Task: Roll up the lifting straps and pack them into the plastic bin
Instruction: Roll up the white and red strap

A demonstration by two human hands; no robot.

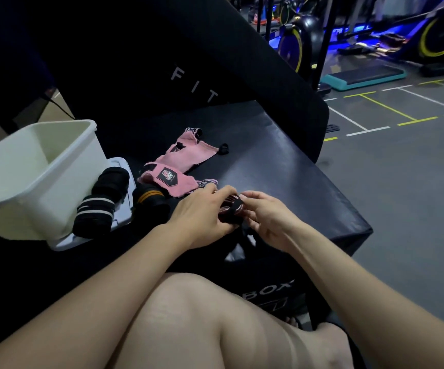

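Between both hands sits a dark strap roll with pink stripes, on the black padded box. My left hand grips the roll from the left, and my right hand pinches it from the right. A pink lifting strap lies unrolled just beyond my hands. Left of it are a black roll with orange stripes and two black rolls with white stripes. The white plastic bin stands tilted at the left on its white lid; the part of its inside that I see is empty.
A black padded backrest with white letters rises behind the box. The box's right edge drops to a grey gym floor with painted lines. Exercise bikes and a teal step platform stand far right. My bare knee is below.
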